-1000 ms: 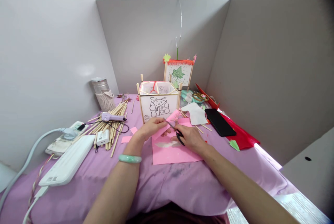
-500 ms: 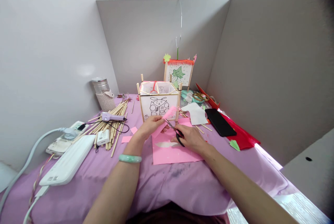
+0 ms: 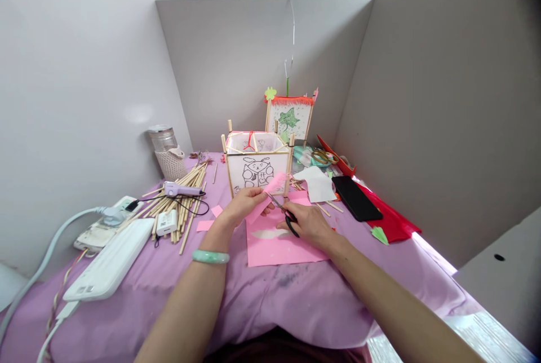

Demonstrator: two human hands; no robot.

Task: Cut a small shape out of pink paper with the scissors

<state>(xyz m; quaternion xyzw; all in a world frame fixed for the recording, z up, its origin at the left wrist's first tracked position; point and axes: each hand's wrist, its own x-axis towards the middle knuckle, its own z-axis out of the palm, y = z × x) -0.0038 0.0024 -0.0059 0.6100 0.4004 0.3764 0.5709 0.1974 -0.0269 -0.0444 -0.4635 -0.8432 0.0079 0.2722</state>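
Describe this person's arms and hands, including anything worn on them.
Both arms are bare, with no sleeves in view. The left hand and the right hand are ungloved. A smooth, round, pale green bangle that looks like jade circles the left wrist. The right wrist carries no watch or band. The fingers are too small to check for rings.

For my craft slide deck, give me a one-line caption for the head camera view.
The left hand holds a pink paper strip while the right hand cuts it with scissors.
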